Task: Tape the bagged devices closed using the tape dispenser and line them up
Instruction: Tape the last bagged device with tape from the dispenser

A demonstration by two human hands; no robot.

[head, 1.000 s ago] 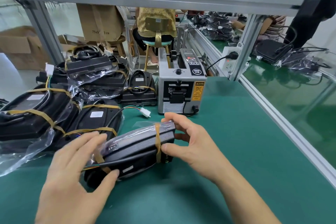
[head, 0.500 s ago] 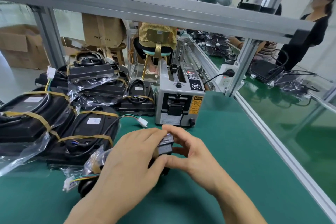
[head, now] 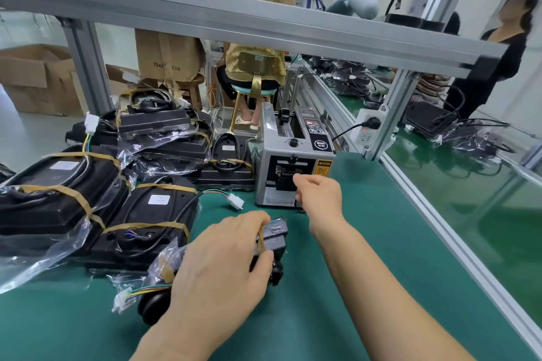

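Left hand (head: 217,267) grips the bagged device (head: 271,240) near the table's front edge; right hand (head: 318,190), fingers curled at the tape dispenser (head: 293,167) outlet, grasp indiscernible; risk: strip may stick crooked or to itself.

black bagged device (head: 271,239) on green mat before grey tape dispenser (head: 289,168)

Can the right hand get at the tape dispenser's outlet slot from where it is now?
Probably yes. The right hand is already up at the front of the tape dispenser, fingers curled by the slot, with nothing between them. The left hand holds the bagged device down, clear of that path.
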